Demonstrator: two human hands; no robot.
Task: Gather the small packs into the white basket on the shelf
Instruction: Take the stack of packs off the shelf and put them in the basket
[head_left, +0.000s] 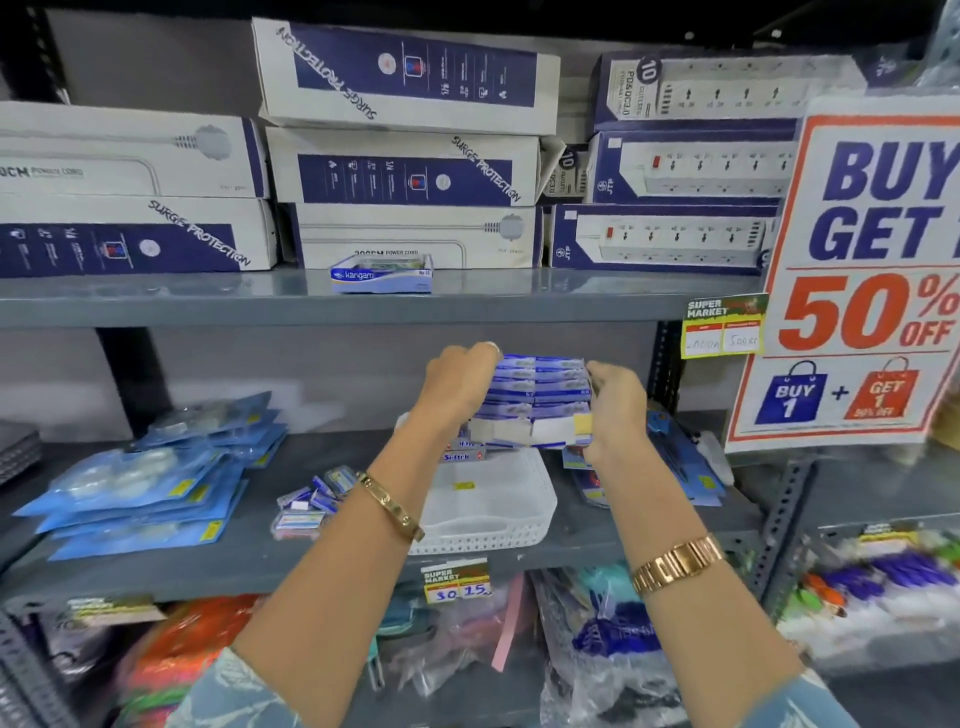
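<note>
Both hands hold a stack of small blue-and-white packs (537, 400) in the air above the white basket (488, 514) on the middle shelf. My left hand (460, 384) grips the stack's left side and my right hand (618, 405) its right side. A couple of small packs (465, 452) lie at the basket's far end. Several loose small packs (311, 501) lie on the shelf just left of the basket, near my left wrist. One blue stapler-pin box (382, 274) sits on the upper shelf's front edge.
Blue blister packs (150, 478) are piled at the shelf's left; more blue packs (680, 462) lie right of the basket. Power-strip boxes (410, 171) fill the upper shelf. A sale poster (862, 270) hangs at right. Bagged goods fill the lower shelf.
</note>
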